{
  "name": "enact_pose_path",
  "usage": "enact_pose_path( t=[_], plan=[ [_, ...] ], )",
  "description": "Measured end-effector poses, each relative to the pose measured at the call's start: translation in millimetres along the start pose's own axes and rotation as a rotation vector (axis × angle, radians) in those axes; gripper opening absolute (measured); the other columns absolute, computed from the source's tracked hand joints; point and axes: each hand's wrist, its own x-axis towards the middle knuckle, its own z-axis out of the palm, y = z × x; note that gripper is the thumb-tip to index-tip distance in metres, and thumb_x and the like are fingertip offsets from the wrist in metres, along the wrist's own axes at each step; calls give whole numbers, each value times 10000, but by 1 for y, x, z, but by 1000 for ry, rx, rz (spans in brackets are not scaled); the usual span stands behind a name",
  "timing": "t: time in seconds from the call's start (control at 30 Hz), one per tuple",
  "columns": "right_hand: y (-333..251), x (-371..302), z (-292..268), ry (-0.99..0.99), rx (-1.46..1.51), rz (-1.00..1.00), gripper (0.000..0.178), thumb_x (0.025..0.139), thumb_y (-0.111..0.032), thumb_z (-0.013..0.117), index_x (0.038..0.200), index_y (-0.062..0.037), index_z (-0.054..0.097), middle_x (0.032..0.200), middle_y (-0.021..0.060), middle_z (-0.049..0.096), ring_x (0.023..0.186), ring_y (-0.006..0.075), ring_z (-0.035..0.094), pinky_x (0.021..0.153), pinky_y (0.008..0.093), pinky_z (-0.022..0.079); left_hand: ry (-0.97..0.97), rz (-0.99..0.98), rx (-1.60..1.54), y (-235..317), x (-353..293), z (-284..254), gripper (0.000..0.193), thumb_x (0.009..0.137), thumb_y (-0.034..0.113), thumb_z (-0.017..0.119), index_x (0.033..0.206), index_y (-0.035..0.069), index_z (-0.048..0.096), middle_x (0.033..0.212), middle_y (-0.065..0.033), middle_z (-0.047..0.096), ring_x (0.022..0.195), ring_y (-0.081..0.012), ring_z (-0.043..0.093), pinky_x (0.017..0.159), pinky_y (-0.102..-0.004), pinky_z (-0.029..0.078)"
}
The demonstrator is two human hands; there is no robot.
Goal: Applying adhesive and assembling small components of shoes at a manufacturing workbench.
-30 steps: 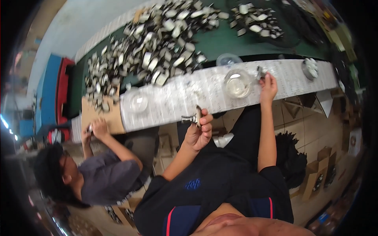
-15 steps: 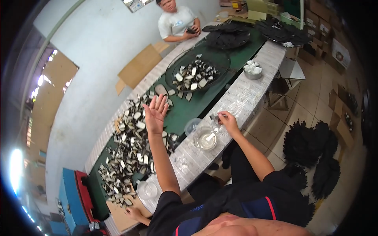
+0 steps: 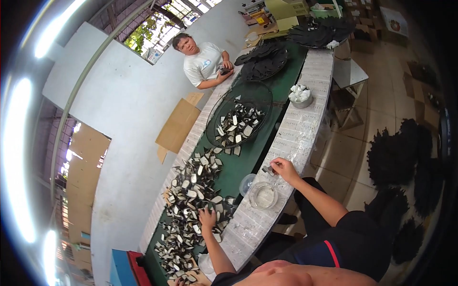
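Observation:
A long heap of small black-and-white curved pieces (image 3: 191, 190) lies on the green belt. My left hand (image 3: 207, 218) reaches into the heap's near side, fingers apart, with nothing seen in its grasp. Over the pale wrapped table edge, my right hand (image 3: 285, 169) pinches a small dark grey piece (image 3: 268, 170) between thumb and fingers. Close to that hand stand a round clear container (image 3: 263, 195) and a shallow clear dish (image 3: 247, 184).
Farther along the belt are a round mesh tray (image 3: 260, 88) with more pieces and trays of black flat parts (image 3: 267, 62). A metal bowl (image 3: 300, 99) holds white lumps. Across the belt a person in a white shirt (image 3: 205, 66) holds something dark. Black parts (image 3: 396, 157) lie on the floor.
My left hand has come down from a raised, palm-up position onto the heap. The right hand still pinches the small grey piece. My view has tilted, showing more wall and window.

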Motion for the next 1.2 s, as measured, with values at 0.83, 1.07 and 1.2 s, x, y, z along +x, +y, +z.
enact_pose_path(
  t=[0.83, 1.07, 1.2],
  plan=[
    [-4, -1, 5, 50, -88, -6, 182, 958, -162, 606, 983, 16, 635, 725, 23, 631, 622, 73, 572, 562, 242, 446, 89, 50, -725, 139, -188, -33, 250, 951, 55, 508, 1182, 9, 591, 1303, -202, 565, 1240, -350, 516, 1062, -390, 375],
    [-8, -6, 6, 34, -122, 26, 186, 962, -175, 601, 1027, -7, 644, 791, 19, 641, 690, 85, 605, 627, 231, 493, 175, -166, -247, 146, -192, -19, 433, 912, 218, 620, 1269, -13, 541, 1398, -217, 466, 1383, -391, 321, 1134, -546, 181],
    [-10, -5, 6, 35, -145, 37, 184, 962, -170, 599, 1027, -3, 643, 794, 21, 644, 690, 84, 613, 624, 232, 499, 411, -218, -853, 159, -194, -11, 236, 974, 155, 540, 1139, -6, 592, 1257, -146, 580, 1177, -329, 546, 1000, -453, 416]
  ],
)
